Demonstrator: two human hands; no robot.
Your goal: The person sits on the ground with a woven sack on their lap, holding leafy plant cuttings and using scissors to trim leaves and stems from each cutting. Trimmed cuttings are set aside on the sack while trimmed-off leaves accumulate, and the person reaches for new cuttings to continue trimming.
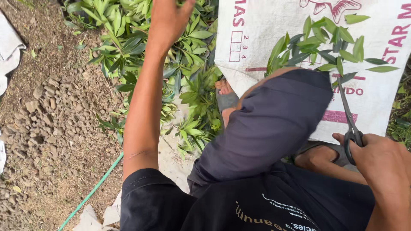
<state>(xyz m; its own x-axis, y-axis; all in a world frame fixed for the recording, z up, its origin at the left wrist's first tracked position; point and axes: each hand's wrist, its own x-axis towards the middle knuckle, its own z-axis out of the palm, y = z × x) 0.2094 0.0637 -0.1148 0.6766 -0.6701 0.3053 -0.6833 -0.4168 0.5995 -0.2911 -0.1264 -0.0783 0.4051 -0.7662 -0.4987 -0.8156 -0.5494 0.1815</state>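
- Nearest the lens: black shirt (257, 205) with pale lettering, filling the bottom edge.
- Just above: raised knee in dark grey shorts (265, 128), blocking the middle of the view and hiding part of the white sack behind it.
- Right hand (381, 164) at the lower right, fingers through the loops of dark scissors (349, 124); grip closed around the handles, blades close together and pointing up toward the leaves on the sack.
- Scissor tips right beside the lowest leaves of the cut sprig (329, 53); whether touching or just short, cannot tell.
- Cut sprig of narrow green leaves lying on the white woven sack (265, 30), above the knee, well apart from the left hand.
- White woven sack with red print spread over the upper right.
- Foot in a sandal (224, 100) peeking out left of the knee, at the sack's edge, among leaves.
- Left arm stretched up the middle-left; left hand (169, 17) at the top edge, partly cut off, fingers bent down into the heap of leafy cuttings (137, 47); whether gripping a stem or only touching, cannot tell.
- Heap of leafy cuttings running from the top edge down beside the arm to near the foot.
- Green hose (92, 192) slanting across the bare, stony soil (51, 119) at lower left.
- Pale cloth (8, 47) at the far left edge.
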